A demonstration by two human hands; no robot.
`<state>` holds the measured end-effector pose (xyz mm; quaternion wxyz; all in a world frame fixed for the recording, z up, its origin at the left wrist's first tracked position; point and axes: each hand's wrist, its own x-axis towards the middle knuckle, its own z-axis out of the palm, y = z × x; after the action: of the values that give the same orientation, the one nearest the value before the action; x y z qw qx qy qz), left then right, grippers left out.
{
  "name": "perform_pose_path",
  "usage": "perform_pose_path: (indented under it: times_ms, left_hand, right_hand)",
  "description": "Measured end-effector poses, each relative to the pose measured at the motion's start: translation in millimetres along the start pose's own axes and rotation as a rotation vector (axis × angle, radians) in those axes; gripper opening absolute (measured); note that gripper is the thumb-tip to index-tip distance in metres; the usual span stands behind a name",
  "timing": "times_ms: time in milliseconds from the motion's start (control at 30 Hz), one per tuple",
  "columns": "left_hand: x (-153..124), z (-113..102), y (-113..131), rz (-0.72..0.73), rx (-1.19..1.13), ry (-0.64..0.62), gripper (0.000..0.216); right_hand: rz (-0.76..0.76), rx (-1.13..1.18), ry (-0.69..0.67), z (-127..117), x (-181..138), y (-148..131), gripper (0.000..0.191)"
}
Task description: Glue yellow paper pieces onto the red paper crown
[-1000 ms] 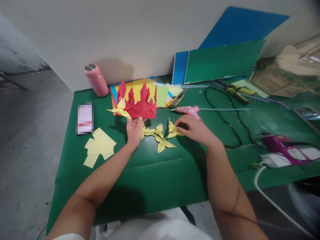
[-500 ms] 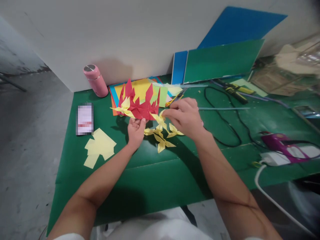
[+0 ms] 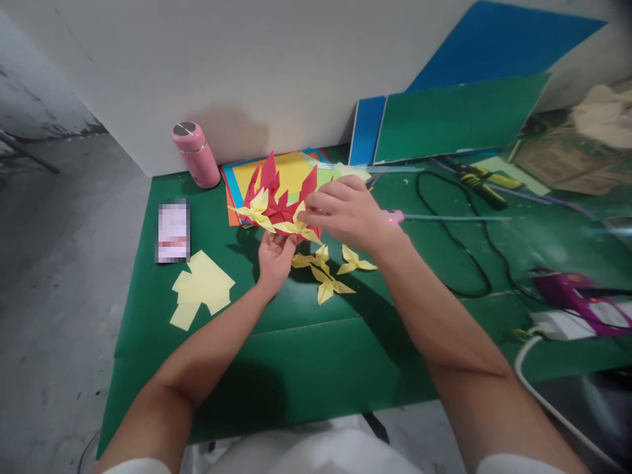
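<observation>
A: What's the biggest thing here?

B: The green table [image 3: 306,342]. At its far side stands a green panel [image 3: 464,118], and left of that lie coloured sheets [image 3: 291,170].

A: And the work?

B: A red folded piece [image 3: 279,212], points upward, near side of those sheets and raised off the tabletop.

A: What are the hands doing?

B: The right hand [image 3: 343,214], fingertips together, is pinching a yellow flower [image 3: 299,228]. The left hand [image 3: 277,260] grips the red piece by its near edge, thumb in front.

A: So what just changed?

B: Half a second ago that flower was by the red piece's right near corner. Now it's farther left, across the near face.

A: Meaning?

B: I'd judge it's being placed there, to the right of another yellow flower [image 3: 257,209] at the left end. I can't tell whether it touches yet, and the right hand hasn't let go.

A: Anything smaller?

B: Loose yellow flowers [image 3: 330,286] on the table, just to the near right of the left hand, some overlapping.
</observation>
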<state>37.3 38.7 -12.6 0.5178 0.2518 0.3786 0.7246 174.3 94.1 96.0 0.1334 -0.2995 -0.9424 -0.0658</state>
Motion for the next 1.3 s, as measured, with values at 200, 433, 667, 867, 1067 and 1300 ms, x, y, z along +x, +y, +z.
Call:
perform_pose_path:
  times_ms: [200,433,667,867,1067,1300]
  left_hand:
    - [0,2,4,-0.028,0.032,-0.003,0.04]
    - [0,1,4,-0.029,0.029,-0.009,0.046]
    - [-2,2,7,0.013,0.034,-0.002,0.059]
    - [-2,4,10,-0.013,0.083,0.044,0.048]
    - [-2,3,10,-0.027,0.114,0.065,0.047]
    - [-2,3,10,-0.05,0.124,0.078,0.052]
  right_hand:
    - [-0.015,0.0,-0.006,3,-1,-1,0.04]
    - [0.035,0.024,-0.062,5,-2,-2,0.038]
    - [0.052,0.099,-0.033,6,-2,-5,0.037]
    - [0.013,-0.01,-0.012,13,-5,-7,0.041]
    - [0.226,0.059,0.339,38,-24,-16,0.024]
    - [0.376,0.109,0.471,46,-28,-26,0.024]
